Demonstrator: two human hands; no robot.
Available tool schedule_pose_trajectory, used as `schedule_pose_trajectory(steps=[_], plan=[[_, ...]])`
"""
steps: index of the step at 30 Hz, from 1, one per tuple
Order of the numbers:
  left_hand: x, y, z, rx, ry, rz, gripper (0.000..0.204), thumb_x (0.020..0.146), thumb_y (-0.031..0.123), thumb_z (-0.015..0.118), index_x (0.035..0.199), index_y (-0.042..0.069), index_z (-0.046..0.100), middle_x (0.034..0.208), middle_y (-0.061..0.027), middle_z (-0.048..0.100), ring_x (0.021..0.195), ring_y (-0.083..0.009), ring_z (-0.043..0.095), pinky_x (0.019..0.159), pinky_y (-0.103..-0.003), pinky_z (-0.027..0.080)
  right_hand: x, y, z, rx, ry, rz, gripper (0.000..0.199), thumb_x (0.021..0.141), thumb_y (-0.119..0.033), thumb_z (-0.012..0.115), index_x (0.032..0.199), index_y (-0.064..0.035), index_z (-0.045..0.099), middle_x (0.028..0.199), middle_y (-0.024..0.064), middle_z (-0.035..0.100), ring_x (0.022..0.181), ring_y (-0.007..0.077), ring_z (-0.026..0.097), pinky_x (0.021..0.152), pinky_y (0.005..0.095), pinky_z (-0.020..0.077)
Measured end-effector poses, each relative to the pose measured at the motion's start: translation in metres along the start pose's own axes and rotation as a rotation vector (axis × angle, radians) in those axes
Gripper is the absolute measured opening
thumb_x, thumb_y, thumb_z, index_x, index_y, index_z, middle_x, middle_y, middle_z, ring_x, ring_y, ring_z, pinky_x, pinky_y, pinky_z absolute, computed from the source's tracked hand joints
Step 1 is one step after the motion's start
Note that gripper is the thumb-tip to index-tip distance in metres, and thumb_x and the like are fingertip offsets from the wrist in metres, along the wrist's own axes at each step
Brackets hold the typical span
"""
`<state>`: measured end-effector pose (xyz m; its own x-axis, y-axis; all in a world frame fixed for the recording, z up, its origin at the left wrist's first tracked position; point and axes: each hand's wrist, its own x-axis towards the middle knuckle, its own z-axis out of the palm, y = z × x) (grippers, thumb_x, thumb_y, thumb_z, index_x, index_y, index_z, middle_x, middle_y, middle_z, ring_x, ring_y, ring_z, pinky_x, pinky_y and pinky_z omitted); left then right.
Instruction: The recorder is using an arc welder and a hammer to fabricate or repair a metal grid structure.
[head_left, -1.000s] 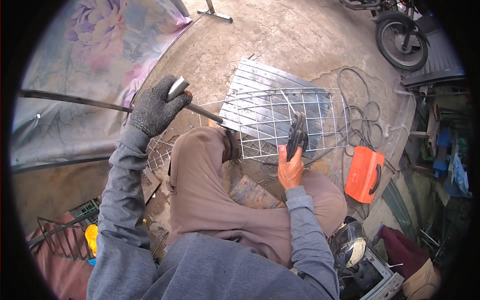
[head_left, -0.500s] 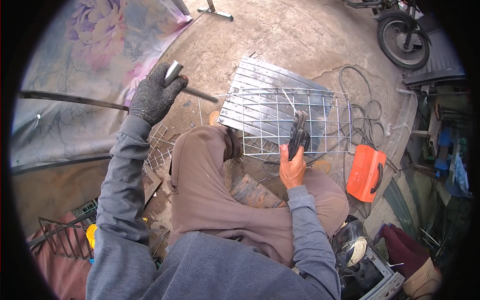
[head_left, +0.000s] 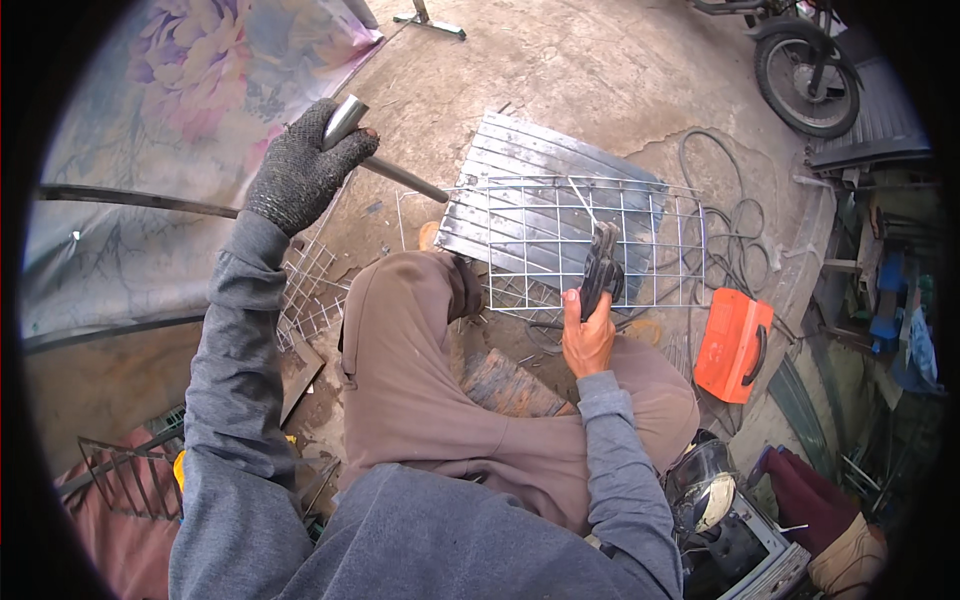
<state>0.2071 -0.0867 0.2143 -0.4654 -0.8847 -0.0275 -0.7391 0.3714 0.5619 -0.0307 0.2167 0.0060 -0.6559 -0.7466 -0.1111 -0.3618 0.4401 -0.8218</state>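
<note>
My left hand (head_left: pixel 308 172), in a dark knit glove, is closed around a hammer-like metal tool (head_left: pixel 405 180). A short shiny cylinder sticks up past its thumb, and a dark round bar slants down right to the near left edge of a wire mesh panel (head_left: pixel 545 240). My bare right hand (head_left: pixel 588 335) grips a black welding electrode holder (head_left: pixel 602 265). From its jaws a thin electrode (head_left: pixel 582 200) points up left over the mesh. The mesh panel lies across a ribbed grey metal sheet (head_left: pixel 520 150) on the ground. How the tool's parts join is hidden by my glove.
An orange box with a black handle (head_left: pixel 733 345) stands right of my knee. Black cable (head_left: pixel 745 220) coils behind it. A motorcycle wheel (head_left: pixel 806 82) is far right. A flowered cloth (head_left: pixel 150 130) hangs on the left. A rusty plate (head_left: pixel 510 385) lies between my legs.
My left hand has shifted slightly left and toward the far side, and the dark bar's end has moved a little right. My right hand and the electrode holder have barely moved.
</note>
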Motion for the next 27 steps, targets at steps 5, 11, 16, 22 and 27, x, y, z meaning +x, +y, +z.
schedule_pose_trajectory(steps=[5,11,16,22,27], plan=[[0.013,0.013,0.009,-0.029,-0.001,0.1,0.041,0.096,0.035,0.073,0.12,0.002,0.065,0.095,-0.0116,0.071,0.087,-0.0179,0.068,0.078,-0.036,0.054,0.0,0.0,-0.002,0.044,-0.029,0.015,0.045,0.103,-0.039,0.061,0.126,-0.0007,0.052,0.102,0.0309,0.069,0.095,0.0535,0.066,0.08,0.0568,0.0498],[0.028,0.042,0.035,0.103,-0.044,0.142,0.04,0.097,0.037,0.072,0.122,0.006,0.064,0.1,-0.0159,0.073,0.092,-0.0263,0.072,0.081,-0.041,0.055,0.0,-0.005,-0.001,-0.012,-0.001,0.021,0.038,0.104,-0.036,0.063,0.114,0.001,0.057,0.097,0.0193,0.077,0.094,0.0373,0.075,0.082,0.0443,0.0553],[0.036,0.058,0.055,0.119,-0.056,0.159,0.04,0.097,0.043,0.069,0.115,0.007,0.066,0.101,-0.0165,0.068,0.091,-0.0332,0.07,0.079,-0.046,0.054,0.0,0.001,-0.001,-0.013,0.007,0.016,0.037,0.104,-0.034,0.063,0.113,0.0015,0.057,0.097,0.0194,0.077,0.094,0.0364,0.075,0.082,0.0435,0.0557],[0.045,0.058,0.068,0.166,-0.032,0.216,0.038,0.096,0.041,0.069,0.11,0.007,0.067,0.098,-0.0166,0.067,0.094,-0.0355,0.067,0.08,-0.047,0.051,0.001,-0.001,-0.002,0.0,-0.007,0.018,0.035,0.104,-0.031,0.064,0.113,0.0013,0.057,0.096,0.019,0.077,0.093,0.0356,0.075,0.081,0.043,0.0559],[0.047,0.062,0.065,0.144,-0.063,0.218,0.038,0.096,0.043,0.069,0.109,0.007,0.067,0.096,-0.0169,0.067,0.092,-0.036,0.068,0.079,-0.047,0.052,0.001,-0.003,-0.001,0.015,0.0,-0.003,0.034,0.104,-0.031,0.064,0.113,0.0011,0.057,0.095,0.0196,0.076,0.092,0.0358,0.075,0.08,0.0432,0.0557]])
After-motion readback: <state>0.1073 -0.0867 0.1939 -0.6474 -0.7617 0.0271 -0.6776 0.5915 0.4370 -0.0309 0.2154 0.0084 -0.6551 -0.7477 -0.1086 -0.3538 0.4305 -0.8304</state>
